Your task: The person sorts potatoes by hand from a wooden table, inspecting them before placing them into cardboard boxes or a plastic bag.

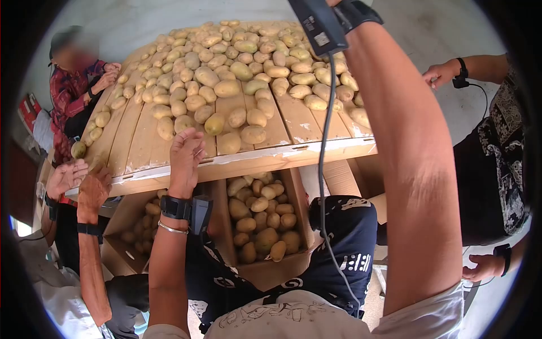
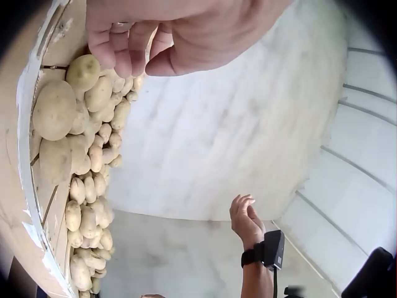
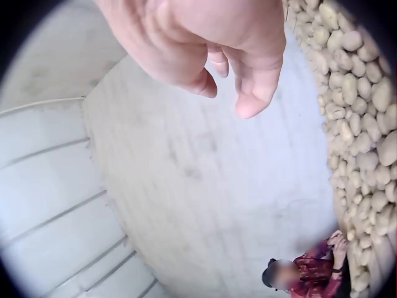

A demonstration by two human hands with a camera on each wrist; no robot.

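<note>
Potatoes (image 1: 227, 88) lie heaped over a slatted wooden table (image 1: 226, 160). At the table's front edge is my left hand (image 1: 186, 150), its fingers loosely bent beside the nearest potatoes. Nothing shows between those fingers (image 2: 121, 53) in the left wrist view. My right arm is raised over the right side of the table, and its hand is almost wholly cut off by the head view's top edge. In the right wrist view, my right hand (image 3: 211, 46) hangs with relaxed, empty fingers, the pale wall beyond it.
Cardboard boxes of potatoes (image 1: 262, 217) stand below the table edge, by my knees. A person in a red checked shirt (image 1: 70, 93) sits at the far left. Another person's hands (image 1: 93, 189) are at the near left corner. More people's arms (image 1: 446, 72) show at right. A cable (image 1: 323, 169) hangs from my right wrist device.
</note>
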